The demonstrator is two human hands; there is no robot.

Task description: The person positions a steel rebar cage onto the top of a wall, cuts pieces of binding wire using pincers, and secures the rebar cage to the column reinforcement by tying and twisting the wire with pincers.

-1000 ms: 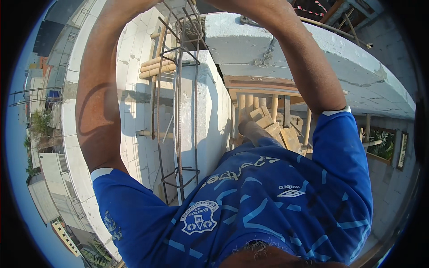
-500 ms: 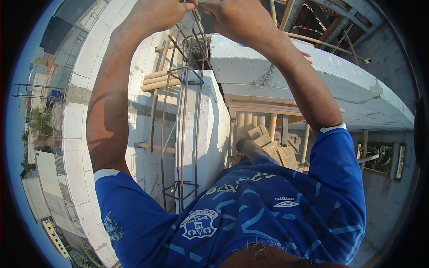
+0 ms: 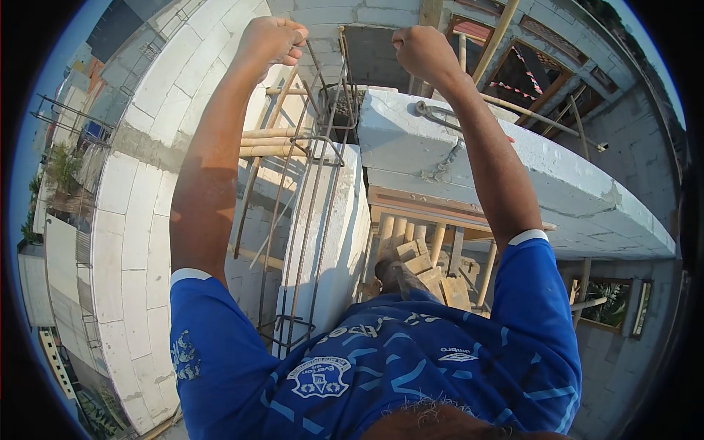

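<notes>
My left hand is raised at the top, left of the upper end of a steel rebar cage. Its fingers are curled closed, and whatever they may hold is too small to make out. To the right of the cage's top, my right hand is closed in a fist, its contents hidden. The cage has long bars joined by square stirrups and stands along a white block wall. Beneath my right forearm, a grey metal tool like a pair of pincers lies on another block wall, partly covered.
Bamboo poles cross behind the cage, and a slanted pole rises at upper right. Below, wooden planks and blocks lie near my leg. A curved white block wall runs down the left side, with rooftops beyond.
My hands were close together at the top of the cage. They have moved apart, left and right, and sit lower in view. The pincer-like tool on the wall has come into sight.
</notes>
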